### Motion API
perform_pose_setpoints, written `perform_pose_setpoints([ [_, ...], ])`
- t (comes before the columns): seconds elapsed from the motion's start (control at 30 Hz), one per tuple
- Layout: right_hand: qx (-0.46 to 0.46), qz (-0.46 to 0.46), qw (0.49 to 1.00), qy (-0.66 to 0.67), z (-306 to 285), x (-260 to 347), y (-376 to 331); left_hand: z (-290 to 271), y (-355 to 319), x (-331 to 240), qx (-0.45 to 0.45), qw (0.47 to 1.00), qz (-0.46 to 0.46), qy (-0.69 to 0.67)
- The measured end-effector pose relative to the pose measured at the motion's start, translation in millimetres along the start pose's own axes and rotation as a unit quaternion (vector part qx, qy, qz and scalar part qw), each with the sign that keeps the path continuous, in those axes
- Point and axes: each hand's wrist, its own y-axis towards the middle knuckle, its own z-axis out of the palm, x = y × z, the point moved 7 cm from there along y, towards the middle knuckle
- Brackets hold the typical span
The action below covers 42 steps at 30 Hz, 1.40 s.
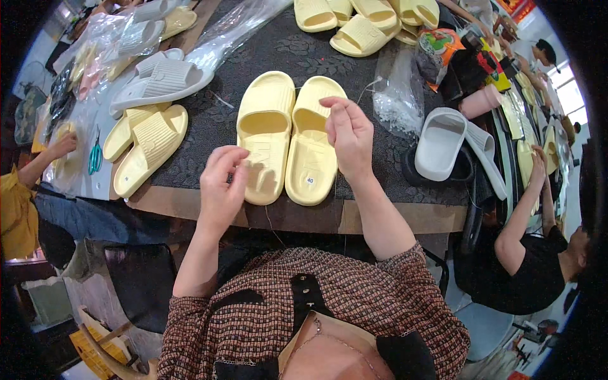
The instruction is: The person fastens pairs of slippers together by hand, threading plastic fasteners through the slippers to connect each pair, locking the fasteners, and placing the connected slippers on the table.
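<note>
A pair of pale yellow slides lies side by side in front of me, toes pointing away: the left slide (260, 158) and the right slide (309, 161). A small round white sticker is on the right slide's heel. My left hand (221, 185) is beside the left slide's heel, fingers curled and thumb drawn in. My right hand (350, 136) hovers over the outer edge of the right slide's strap, thumb and fingers pinched together. Whatever either hand pinches is hidden or too thin to make out. A fine thread (272, 225) hangs past the table edge below the slides.
At left are another yellow pair (151, 149), grey slides (161, 82) and teal scissors (95, 154). Grey slides (441, 144) and a bag of small white pieces (398, 101) lie right. More yellow slides (364, 28) are piled at the back. Other people work on both sides.
</note>
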Motion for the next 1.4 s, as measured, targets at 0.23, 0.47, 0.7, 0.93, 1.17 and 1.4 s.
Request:
perform_pose_setpoints([
  [0.23,0.134,-0.076,0.986,-0.06,51.7,35.3,-26.7,44.3,-18.9,-27.2,0.207,0.934,-0.156,-0.247],
  [0.47,0.171,-0.071,0.974,-0.131,62.6,44.0,-32.9,74.1,-27.8,-37.3,0.245,0.843,-0.217,-0.427],
  [0.7,0.176,-0.087,0.967,-0.165,64.9,36.9,-38.0,79.4,-35.2,-25.0,0.241,0.833,-0.239,-0.437],
  [0.93,0.139,0.005,0.989,-0.044,45.1,26.9,-38.6,69.6,-36.2,-18.4,0.217,0.812,-0.271,-0.468],
  [1.17,-0.011,0.057,0.988,0.145,-17.8,51.2,-2.3,38.7,-29.5,2.8,0.159,0.899,-0.241,-0.33],
  [1.4,-0.002,-0.022,0.997,0.069,-34.0,59.9,2.0,2.9,-21.9,26.0,0.053,0.95,-0.185,-0.245],
])
